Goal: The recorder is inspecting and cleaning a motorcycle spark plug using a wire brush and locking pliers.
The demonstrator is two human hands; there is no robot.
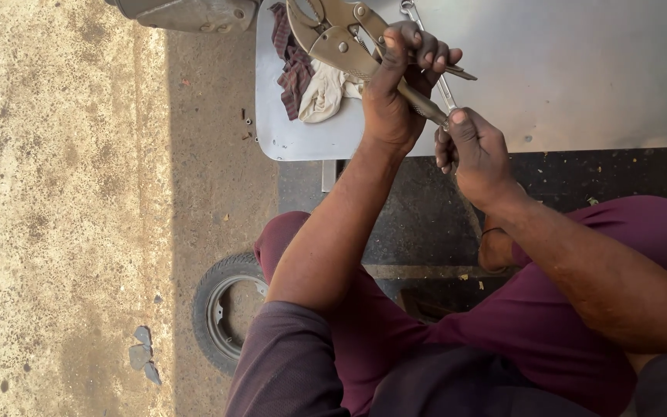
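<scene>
My left hand (399, 85) is wrapped around the handles of a pair of large metal locking pliers (333, 38), whose curved jaws point up and left over a grey metal sheet (580, 69). My right hand (474, 150) pinches the end of the pliers' handle at the adjusting screw (438, 117) between thumb and fingers. A spanner (426, 38) lies on the sheet behind my left hand, partly hidden.
Crumpled rags (310, 77), one checked and one pale, lie on the sheet's left end. A small tyre on a rim (221, 309) lies on the ground by my knee. A few stones (142, 355) and small bolts (246, 123) lie on the sandy concrete.
</scene>
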